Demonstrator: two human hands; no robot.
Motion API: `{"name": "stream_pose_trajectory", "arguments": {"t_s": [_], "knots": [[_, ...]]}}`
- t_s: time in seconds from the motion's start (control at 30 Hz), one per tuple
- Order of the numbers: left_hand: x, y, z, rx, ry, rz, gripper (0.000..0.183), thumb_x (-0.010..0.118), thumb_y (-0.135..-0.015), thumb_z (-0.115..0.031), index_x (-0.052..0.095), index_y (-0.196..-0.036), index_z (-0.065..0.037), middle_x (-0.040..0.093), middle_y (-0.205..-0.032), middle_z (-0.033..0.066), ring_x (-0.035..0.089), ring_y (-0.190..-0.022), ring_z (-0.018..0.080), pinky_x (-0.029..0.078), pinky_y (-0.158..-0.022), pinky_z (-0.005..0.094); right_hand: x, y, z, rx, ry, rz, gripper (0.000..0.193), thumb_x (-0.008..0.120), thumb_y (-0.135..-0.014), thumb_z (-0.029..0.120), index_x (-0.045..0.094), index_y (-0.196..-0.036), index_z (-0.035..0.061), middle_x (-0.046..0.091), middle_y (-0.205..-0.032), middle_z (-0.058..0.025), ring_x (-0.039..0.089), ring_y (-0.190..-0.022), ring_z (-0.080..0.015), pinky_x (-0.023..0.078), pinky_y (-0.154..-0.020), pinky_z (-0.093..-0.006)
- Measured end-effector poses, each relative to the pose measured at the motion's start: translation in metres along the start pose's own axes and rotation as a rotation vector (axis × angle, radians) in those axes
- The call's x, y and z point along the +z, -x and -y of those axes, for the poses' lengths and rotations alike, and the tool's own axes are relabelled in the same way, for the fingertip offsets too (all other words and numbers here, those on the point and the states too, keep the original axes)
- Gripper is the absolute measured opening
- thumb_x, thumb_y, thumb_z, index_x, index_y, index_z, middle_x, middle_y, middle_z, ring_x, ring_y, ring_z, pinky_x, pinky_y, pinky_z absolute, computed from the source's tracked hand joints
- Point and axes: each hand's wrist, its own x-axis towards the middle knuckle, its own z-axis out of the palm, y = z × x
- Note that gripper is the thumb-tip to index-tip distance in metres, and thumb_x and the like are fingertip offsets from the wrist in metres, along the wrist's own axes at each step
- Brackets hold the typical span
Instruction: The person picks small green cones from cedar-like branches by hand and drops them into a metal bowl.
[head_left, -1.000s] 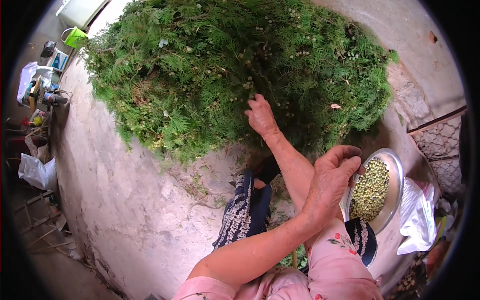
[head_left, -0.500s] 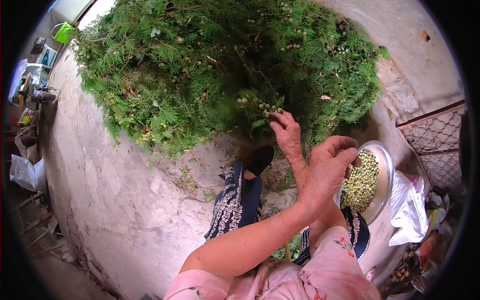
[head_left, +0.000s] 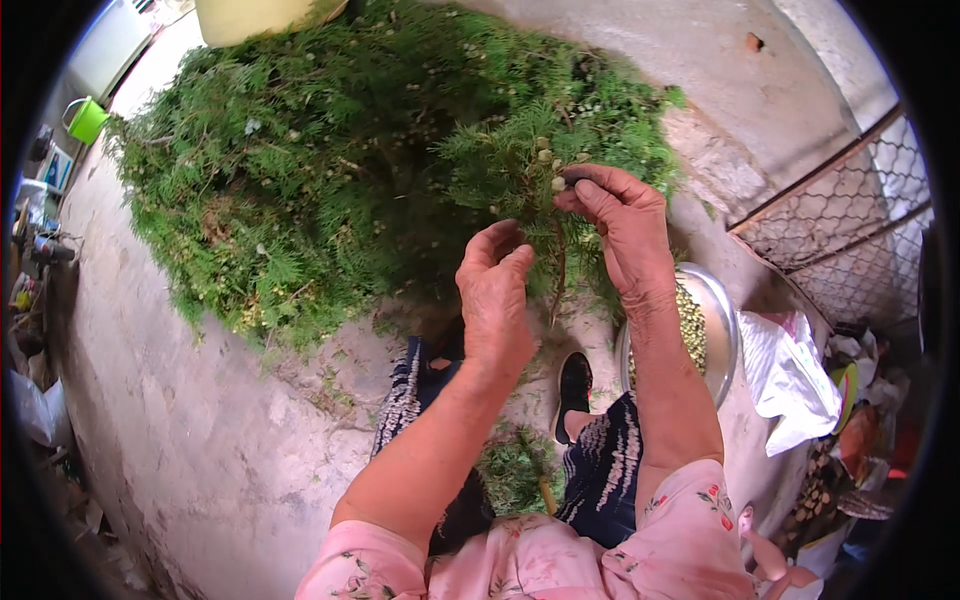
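Note:
In front of me a leafy evergreen sprig point(head_left: 500, 165) carries several small, round, pale green cones point(head_left: 558, 184). My right hand point(head_left: 630, 220) grips it beside its cones, thumb and fingers pinched together; its thin brown stem hangs below. Close to the sprig's lower left side is my left hand point(head_left: 497, 295), its fingers curled toward the thumb. Anything between those fingertips is too small to make out. A metal bowl point(head_left: 728, 335), partly covered by my right forearm, holds many small green cones. Beyond my hands lies a large heap of cut evergreen branches point(head_left: 280, 190).
White plastic bags point(head_left: 790, 375) lie right of the bowl, near a wire mesh panel point(head_left: 850, 210). A yellowish container point(head_left: 265, 18) stands behind the heap, a green bucket point(head_left: 87, 120) at far left. My feet are on the concrete floor point(head_left: 210, 420), with loose greenery between them.
My left hand has moved left from above the bowl to beside the sprig. My right hand has lifted the sprig away from the heap. The view has shifted, and the yellowish container now shows.

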Motion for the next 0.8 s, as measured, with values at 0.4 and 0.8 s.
{"name": "stream_pose_trajectory", "arguments": {"t_s": [0.4,0.8], "knots": [[0.039,0.021,0.027,0.128,-0.055,0.451,0.049,0.056,-0.078,-0.013,0.037,-0.122,-0.001,0.052,-0.105,0.0113,0.05,-0.093,0.016,0.042,-0.082,0.0291,0.019,0.099,0.031,-0.395,0.624,-0.042,0.019,0.061,-0.077,0.004,0.06,-0.095,-0.0006,0.056,-0.103,-0.013,0.058,-0.087,-0.0231,0.044,-0.077,-0.0263],[0.05,0.014,0.033,0.271,-0.609,0.478,0.034,0.043,-0.087,-0.023,0.051,-0.111,0.0,0.056,-0.103,0.0078,0.054,-0.093,0.0159,0.043,-0.083,0.0312,-0.038,0.115,0.083,-0.532,0.645,-0.293,0.016,0.052,-0.083,0.0,0.059,-0.096,-0.0049,0.06,-0.078,-0.0087,0.056,-0.062,-0.0107,0.047,-0.055,-0.0205]]}}
